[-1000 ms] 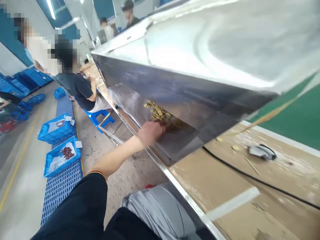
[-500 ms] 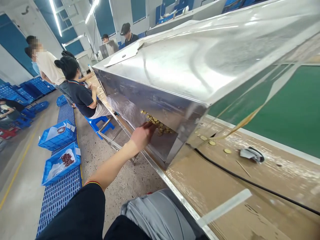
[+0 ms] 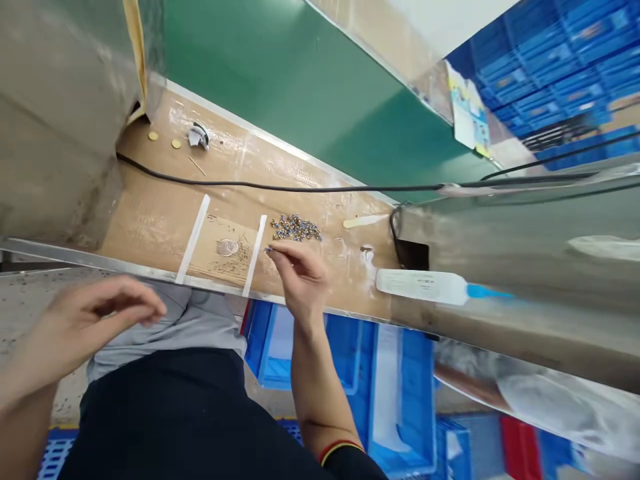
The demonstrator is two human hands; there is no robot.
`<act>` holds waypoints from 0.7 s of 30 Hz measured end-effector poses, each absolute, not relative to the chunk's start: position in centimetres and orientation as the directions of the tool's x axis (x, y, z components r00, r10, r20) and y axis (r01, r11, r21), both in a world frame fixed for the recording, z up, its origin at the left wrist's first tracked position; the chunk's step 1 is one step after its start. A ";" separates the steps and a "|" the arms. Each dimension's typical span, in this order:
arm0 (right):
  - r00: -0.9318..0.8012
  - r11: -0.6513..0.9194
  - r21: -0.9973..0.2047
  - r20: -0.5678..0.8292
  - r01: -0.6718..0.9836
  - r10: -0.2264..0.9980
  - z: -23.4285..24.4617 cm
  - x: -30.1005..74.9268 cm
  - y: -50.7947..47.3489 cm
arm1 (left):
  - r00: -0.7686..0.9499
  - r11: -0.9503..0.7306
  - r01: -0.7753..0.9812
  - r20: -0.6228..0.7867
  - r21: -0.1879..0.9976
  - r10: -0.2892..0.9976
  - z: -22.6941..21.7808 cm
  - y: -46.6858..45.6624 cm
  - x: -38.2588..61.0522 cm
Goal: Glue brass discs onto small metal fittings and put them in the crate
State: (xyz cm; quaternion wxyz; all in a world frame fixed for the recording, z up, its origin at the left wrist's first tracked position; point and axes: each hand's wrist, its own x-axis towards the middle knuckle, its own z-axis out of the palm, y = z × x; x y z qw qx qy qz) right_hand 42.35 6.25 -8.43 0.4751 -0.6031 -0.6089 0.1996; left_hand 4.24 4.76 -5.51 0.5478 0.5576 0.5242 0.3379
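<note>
My right hand [image 3: 304, 283] pinches a bluish piece [image 3: 269, 249]; parts pile [image 3: 296, 228] just beyond. My left hand [image 3: 100, 310] curled, blurred, grip unclear.

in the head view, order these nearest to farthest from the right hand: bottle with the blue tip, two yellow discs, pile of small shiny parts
From the right hand:
1. Pile of small shiny parts, just ahead of it
2. Bottle with the blue tip, off to its right
3. Two yellow discs, ahead and far to its left
</note>
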 end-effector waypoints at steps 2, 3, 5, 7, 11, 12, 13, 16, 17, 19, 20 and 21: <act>0.130 0.250 -0.807 0.371 0.535 0.920 -8.7 40.9 6.8 | 0.243 0.203 0.137 -0.232 0.969 0.942 -7.5 5.4 8.3; 0.112 0.266 -0.795 0.383 0.545 0.917 -8.9 40.1 7.2 | 0.213 0.228 0.094 -0.244 0.969 0.946 -8.4 5.7 9.8; 0.081 0.273 -0.762 0.391 0.588 0.917 -9.2 39.0 7.6 | 0.086 0.237 0.027 -0.239 0.971 0.967 -10.0 6.0 11.8; 0.053 0.270 -0.724 0.389 0.635 0.920 -9.5 38.6 7.7 | 0.011 0.215 0.021 -0.215 0.976 0.976 -11.3 5.8 12.5; -0.015 0.323 -0.685 0.415 0.653 0.910 -9.9 38.8 7.6 | 0.009 0.172 0.045 -0.173 0.984 0.985 -12.4 5.4 12.5; -0.027 0.331 -0.677 0.417 0.658 0.908 -9.9 38.8 7.5 | 0.011 0.166 0.053 -0.167 0.985 0.986 -12.5 5.3 12.4; -0.035 0.331 -0.667 0.416 0.667 0.909 -10.0 38.8 7.5 | 0.013 0.162 0.060 -0.163 0.985 0.987 -12.5 5.4 12.4; -0.048 0.324 -0.647 0.406 0.690 0.913 -10.0 38.5 7.4 | 0.017 0.151 0.080 -0.153 0.985 0.988 -12.5 5.5 12.4; -0.054 0.331 -0.648 0.408 0.686 0.911 -10.0 38.5 7.4 | 0.020 0.148 0.084 -0.150 0.985 0.988 -12.4 5.5 12.4; -0.066 0.352 -0.655 0.419 0.669 0.906 -10.0 38.4 7.3 | 0.023 0.143 0.089 -0.146 0.986 0.989 -12.3 5.5 12.4; -0.070 0.358 -0.658 0.422 0.663 0.904 -10.1 38.3 7.3 | 0.023 0.142 0.092 -0.145 0.986 0.989 -12.3 5.5 12.4; -0.072 0.360 -0.658 0.422 0.661 0.904 -10.1 38.4 7.2 | 0.023 0.142 0.093 -0.145 0.985 0.989 -12.3 5.5 12.4</act>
